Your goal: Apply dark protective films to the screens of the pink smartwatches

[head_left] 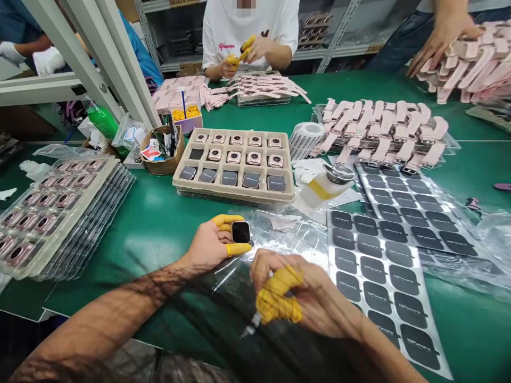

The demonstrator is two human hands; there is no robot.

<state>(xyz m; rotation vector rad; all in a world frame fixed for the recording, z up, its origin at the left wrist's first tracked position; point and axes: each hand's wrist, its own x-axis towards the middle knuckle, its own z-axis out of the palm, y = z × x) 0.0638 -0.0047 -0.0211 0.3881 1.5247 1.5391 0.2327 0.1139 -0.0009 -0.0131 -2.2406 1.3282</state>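
My left hand (207, 242) wears yellow finger cots and pinches a smartwatch body (240, 232) by its edges, the dark screen facing up. My right hand (293, 292), also in yellow finger cots, is closed around a thin tool with a pale, clear-looking tip (251, 325). Most of that tool is hidden by the fingers, so its kind is unclear. A small gap separates the tool from the watch body. Beneath both hands lies a clear plastic sheet (295, 239) on the green table. Dark hair strands blur part of the near view.
Ahead is a beige tray (233, 194) of watch bodies, some covered by dark stickers. Sticker sheets (373, 268), a pump bottle (325, 189) and a label roll (305, 139) stand right. Stacked trays (67, 213) are left. A co-worker (249, 42) sits opposite, near pink straps (383, 125).
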